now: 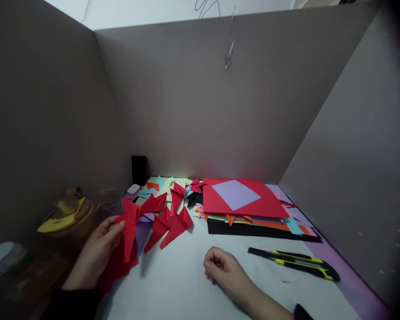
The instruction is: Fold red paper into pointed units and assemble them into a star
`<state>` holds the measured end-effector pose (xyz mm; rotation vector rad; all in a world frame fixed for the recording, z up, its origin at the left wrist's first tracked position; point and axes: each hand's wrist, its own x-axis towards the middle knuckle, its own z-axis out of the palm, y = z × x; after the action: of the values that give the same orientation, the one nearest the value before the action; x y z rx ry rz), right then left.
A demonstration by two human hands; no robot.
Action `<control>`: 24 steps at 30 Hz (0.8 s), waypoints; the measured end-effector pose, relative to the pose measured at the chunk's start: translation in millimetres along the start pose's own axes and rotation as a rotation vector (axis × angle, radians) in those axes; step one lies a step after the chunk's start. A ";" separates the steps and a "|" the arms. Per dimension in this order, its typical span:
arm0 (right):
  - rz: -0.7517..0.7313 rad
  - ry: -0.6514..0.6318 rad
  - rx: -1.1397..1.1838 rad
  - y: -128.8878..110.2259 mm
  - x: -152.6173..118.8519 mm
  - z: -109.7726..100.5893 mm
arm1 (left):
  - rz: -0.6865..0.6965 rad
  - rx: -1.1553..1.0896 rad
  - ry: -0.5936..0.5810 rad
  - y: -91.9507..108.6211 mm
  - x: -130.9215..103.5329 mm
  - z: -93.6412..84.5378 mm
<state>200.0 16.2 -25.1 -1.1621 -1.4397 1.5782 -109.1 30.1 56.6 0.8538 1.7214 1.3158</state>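
My left hand (103, 249) pinches a folded red paper piece (131, 226) by its left edge, holding it above the left side of the table. Beneath it lie red paper (120, 269) and a purple sheet (142, 233), both partly hidden. Several similar folded red pieces (177, 226) lie just to the right of it. My right hand (222, 266) rests on the white table surface (176, 280), its fingers curled in; whether anything is inside them is hidden. To its right lies a black and yellow utility knife (296, 262).
A stack of coloured paper with a red sheet (210, 198) and a lilac square (236, 194) on top stands at the back right. Left are a brown container (70, 222) and a lidded jar (6, 262). Grey panels (193, 102) enclose the table; a wire (229, 55) hangs ahead.
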 end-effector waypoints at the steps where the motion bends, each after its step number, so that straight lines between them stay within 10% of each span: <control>1: 0.001 0.003 -0.003 0.4 0.3 0.1 | 0.001 0.011 -0.022 -2.2 2.2 -1.5; 9: 0.006 0.012 -0.034 1.1 -0.1 0.9 | 0.286 0.743 0.133 -3.3 14.6 -16.5; 13: 0.002 0.002 -0.061 -2.9 -0.7 0.9 | 0.277 1.033 0.016 -7.1 13.9 -14.0; 24: 0.017 -0.006 -0.071 0.4 2.4 0.7 | 0.238 1.231 -0.033 -10.1 12.8 -14.4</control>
<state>198.5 18.0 -25.8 -1.2142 -1.5046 1.5542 -128.2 32.6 46.6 1.7480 2.4103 0.2035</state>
